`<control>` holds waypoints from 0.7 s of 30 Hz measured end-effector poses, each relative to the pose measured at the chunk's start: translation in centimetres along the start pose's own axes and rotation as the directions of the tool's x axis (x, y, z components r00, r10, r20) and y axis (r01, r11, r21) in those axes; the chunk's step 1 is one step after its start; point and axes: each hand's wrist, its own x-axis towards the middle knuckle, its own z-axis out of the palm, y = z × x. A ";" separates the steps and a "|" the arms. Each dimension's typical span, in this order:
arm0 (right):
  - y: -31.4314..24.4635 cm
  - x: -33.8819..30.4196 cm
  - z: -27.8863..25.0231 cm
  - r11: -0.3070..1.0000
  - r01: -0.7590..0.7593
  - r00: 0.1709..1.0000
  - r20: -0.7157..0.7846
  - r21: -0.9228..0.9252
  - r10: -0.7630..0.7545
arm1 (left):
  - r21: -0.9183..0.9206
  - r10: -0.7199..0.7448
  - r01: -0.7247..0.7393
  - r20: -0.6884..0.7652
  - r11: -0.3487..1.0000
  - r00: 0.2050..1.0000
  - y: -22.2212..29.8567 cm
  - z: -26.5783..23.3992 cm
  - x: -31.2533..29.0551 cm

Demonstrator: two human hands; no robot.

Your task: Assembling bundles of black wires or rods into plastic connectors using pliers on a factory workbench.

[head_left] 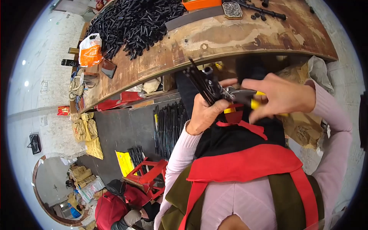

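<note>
Over my lap, in front of the bench edge, my left hand (pixel 205 115) is closed round a bundle of thin black ribs with a tube among them, which looks like a folded umbrella frame (pixel 201 82). My right hand (pixel 285 94) holds pliers (pixel 243 96) with dark and yellow handles, its fingers partly spread about them. The metal jaws of the pliers meet the near end of the frame, beside my left fingertips. What lies between the jaws is too small to make out. A red apron (pixel 245 165) covers my front, its band folded across my waist.
The worn wooden bench (pixel 245 36) bears a heap of short black tubes (pixel 134 23), an orange tray (pixel 201 4), a tin of small metal parts (pixel 232 10) and a phone (pixel 109 69). Black frames (pixel 168 126) lie left of me, near a red stool (pixel 149 174) and a person (pixel 115 207).
</note>
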 end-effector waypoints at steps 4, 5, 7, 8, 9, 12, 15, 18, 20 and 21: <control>3.4 -0.3 3.3 0.957 -0.009 0.999 -0.032 0.289 0.019 | 0.104 -0.023 0.018 0.044 0.994 0.999 0.2 1.1 0.1; 3.8 -0.5 2.6 0.978 0.146 0.928 -0.321 -0.152 -0.189 | 0.052 -0.029 0.030 -0.026 0.998 0.999 0.2 1.1 0.6; 4.8 0.2 2.0 0.691 0.104 0.655 -0.474 -0.715 -0.589 | 0.005 -0.045 0.045 -0.094 0.999 0.995 0.1 1.0 0.7; 5.0 0.2 1.6 0.611 0.090 0.618 -0.437 -0.786 -0.654 | -0.015 -0.024 0.024 -0.071 1.000 0.997 -0.1 0.8 0.6; 4.4 -0.4 1.3 0.716 0.141 0.760 -0.389 -0.684 -0.521 | -0.034 -0.001 -0.001 -0.049 0.999 0.999 -0.2 0.6 0.5; 3.7 -0.8 1.8 0.883 0.152 0.907 -0.292 -0.444 -0.304 | -0.073 0.008 -0.008 0.006 0.997 1.000 -0.1 0.3 0.3; 3.6 -0.7 2.9 0.996 0.064 0.979 -0.189 -0.060 -0.074 | -0.040 -0.008 0.011 0.071 0.999 0.997 -0.4 0.2 -0.2; 3.9 -0.9 2.2 0.820 0.155 0.801 -0.415 -0.552 -0.431 | -0.032 0.045 -0.046 -0.026 0.998 0.999 -0.2 0.5 0.4; 4.5 -0.4 2.3 0.703 0.105 0.683 -0.462 -0.704 -0.565 | 0.000 0.054 -0.055 -0.056 0.999 0.997 0.0 0.7 0.1; 4.2 -0.4 2.5 0.746 0.147 0.787 -0.380 -0.650 -0.486 | -0.001 0.065 -0.065 -0.038 0.998 0.997 -0.1 0.5 -0.1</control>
